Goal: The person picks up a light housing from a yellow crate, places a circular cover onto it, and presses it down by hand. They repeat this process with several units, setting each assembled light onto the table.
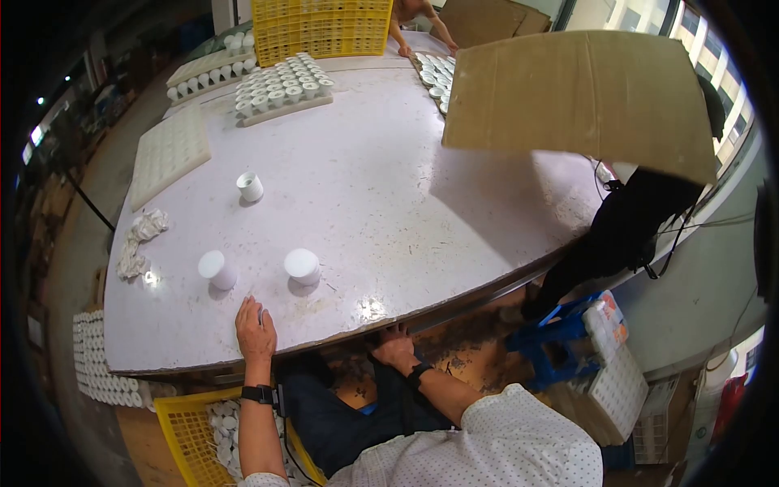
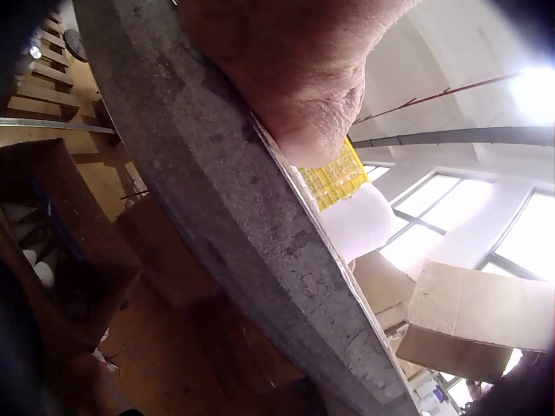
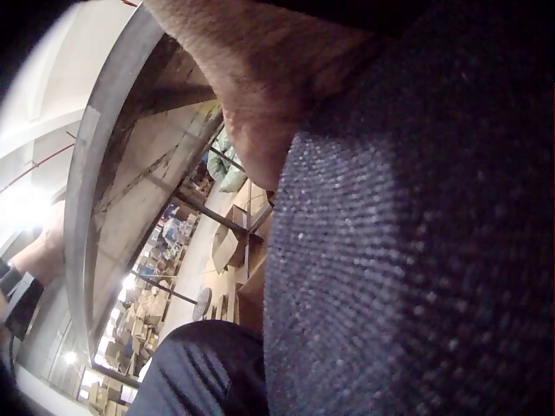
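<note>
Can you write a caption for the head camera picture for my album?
A left hand rests on the table near two white cylinders; a yellow crate stands beyond.

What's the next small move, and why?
Probably slide the left hand forward to the leftmost loose white container. The hand lies at the near edge of the table, and that container stands just beyond it, closer than the right-hand one. The right hand is down at the trouser leg, so it seems worse placed.
</note>
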Available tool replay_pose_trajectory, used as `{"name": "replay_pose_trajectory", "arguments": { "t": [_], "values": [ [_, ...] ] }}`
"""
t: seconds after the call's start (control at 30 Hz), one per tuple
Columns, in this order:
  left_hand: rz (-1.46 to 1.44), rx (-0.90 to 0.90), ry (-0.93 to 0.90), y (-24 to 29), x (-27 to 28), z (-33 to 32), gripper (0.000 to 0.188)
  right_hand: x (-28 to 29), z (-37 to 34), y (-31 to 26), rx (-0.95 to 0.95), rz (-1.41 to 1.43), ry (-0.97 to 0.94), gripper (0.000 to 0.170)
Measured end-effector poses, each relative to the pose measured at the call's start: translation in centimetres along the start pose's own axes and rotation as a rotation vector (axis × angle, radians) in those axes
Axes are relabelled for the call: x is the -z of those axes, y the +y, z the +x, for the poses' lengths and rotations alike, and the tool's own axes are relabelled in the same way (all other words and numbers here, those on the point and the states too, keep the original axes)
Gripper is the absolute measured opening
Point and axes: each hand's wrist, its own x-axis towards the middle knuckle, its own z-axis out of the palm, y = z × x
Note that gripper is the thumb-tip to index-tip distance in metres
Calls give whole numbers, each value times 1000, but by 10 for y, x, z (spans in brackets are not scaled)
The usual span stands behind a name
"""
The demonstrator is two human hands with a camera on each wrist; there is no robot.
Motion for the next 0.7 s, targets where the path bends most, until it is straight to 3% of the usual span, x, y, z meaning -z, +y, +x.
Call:
{"name": "replay_pose_trajectory", "arguments": {
  "t": [0.7],
  "values": [
    [-1,-3,12,-2,-2,0,19,3,-3,-2,-7,4,-2,79]
  ]
}}
